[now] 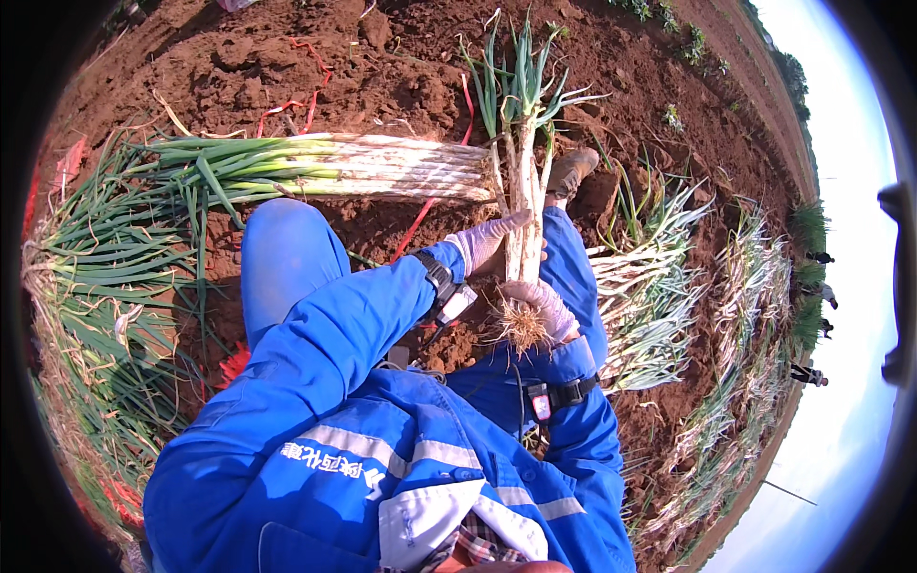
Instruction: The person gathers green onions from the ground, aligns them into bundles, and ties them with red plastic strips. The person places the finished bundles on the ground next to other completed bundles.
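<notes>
A small bunch of long green onions (526, 179) stands between my hands, green leaves towards the top of the view and stringy roots towards me. My gloved left hand (491, 240) wraps around the white stalks partway up. Lower down, my gloved right hand (542, 304) closes around their base, just above and beside the roots. Left of the held bunch, a larger row of green onions (401, 168) lies sideways on the soil, white ends near the held stalks. Red plastic ribbon (414, 233) runs beneath this row.
Piled green onions (114, 286) lie at the far left, and more (645, 301) lie on the soil at right, with long rows (745, 315) beyond. My bent knee (286, 251) and boot (573, 172) flank the work area. Several people are far off at right.
</notes>
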